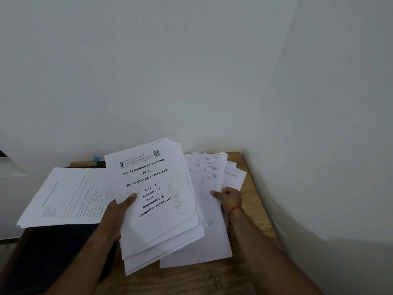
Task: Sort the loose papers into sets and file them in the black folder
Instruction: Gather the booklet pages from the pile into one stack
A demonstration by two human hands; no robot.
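My left hand (pixel 119 211) grips a thick stack of white papers (pixel 157 209) lifted above the desk; its top sheet reads "Pre Examination Training". My right hand (pixel 228 198) pinches the edge of a loose printed sheet (pixel 207 188) from the spread of papers (pixel 231 173) lying on the right of the desk. A separate set of printed sheets (pixel 66 196) lies on the left, resting on the black folder (pixel 57 250), whose dark cover shows below it.
The wooden desk (pixel 255 201) sits in a corner, with white walls close behind and to the right. A small blue object (pixel 97 157) and dark pens (pixel 101 163) lie at the desk's back edge. A pale ledge (pixel 10 165) stands at far left.
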